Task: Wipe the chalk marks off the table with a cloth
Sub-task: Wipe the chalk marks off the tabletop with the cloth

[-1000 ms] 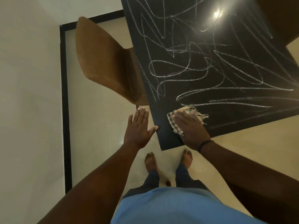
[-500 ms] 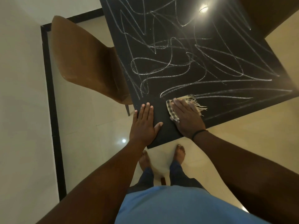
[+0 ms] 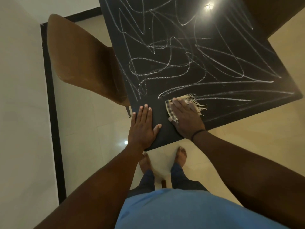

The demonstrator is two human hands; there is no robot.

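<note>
The table (image 3: 214,52) is black, scrawled all over with white looping chalk marks (image 3: 165,70). At its six o'clock edge lies a cloth (image 3: 170,109), checked in dark and cream with a pale cream fringe. At nine o'clock from the table stands a brown chair (image 3: 79,63). The floor (image 3: 92,126) is cream tile, edged by a black border strip (image 3: 52,123). The shirt (image 3: 189,210) is blue.

Bench (image 3: 189,66) ahead of person, near corner toward feet (image 3: 180,156). Chalk marks (image 3: 181,63) across bench top. Left hand (image 3: 143,128) flat on near corner. Right hand (image 3: 186,119) just right of it, flat on cloth (image 3: 196,103), cloth on bench. Chair (image 3: 79,63) left of bench, seat tucked under edge. Wall left of chair.
</note>
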